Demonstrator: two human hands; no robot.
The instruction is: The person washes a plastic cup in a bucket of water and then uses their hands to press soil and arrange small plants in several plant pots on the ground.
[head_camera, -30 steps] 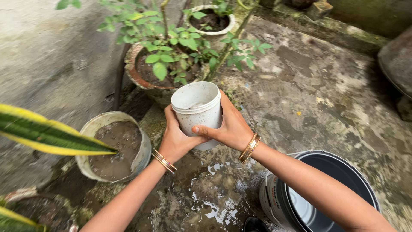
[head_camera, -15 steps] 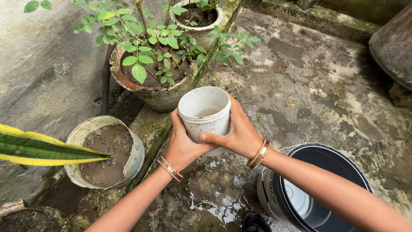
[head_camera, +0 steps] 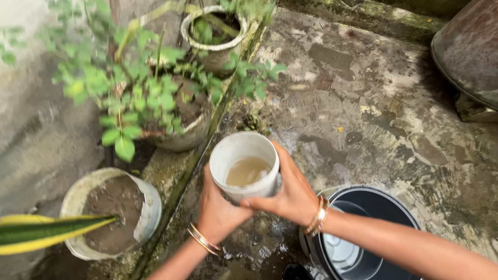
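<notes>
Right of the hands stands a dark bucket (head_camera: 363, 243); left, a soil-filled pot (head_camera: 111, 215). Both hands, left hand (head_camera: 218, 212) and right hand (head_camera: 293, 194), clasp a white cup (head_camera: 244, 168) of murky water, seemingly mid-carry; pouring needs steady tilting.

A cup (head_camera: 244, 171) with cloudy water in it sits between the left hand (head_camera: 220, 210) and right hand (head_camera: 293, 194). A soil-filled pot (head_camera: 111, 215) lies to its left, with a striped leaf (head_camera: 52, 233) reaching over it. A leafy potted plant (head_camera: 150, 103) stands behind, another pot (head_camera: 212, 33) farther back. A large bucket (head_camera: 363, 236) sits to the right, on wet concrete ground (head_camera: 373, 103).
</notes>
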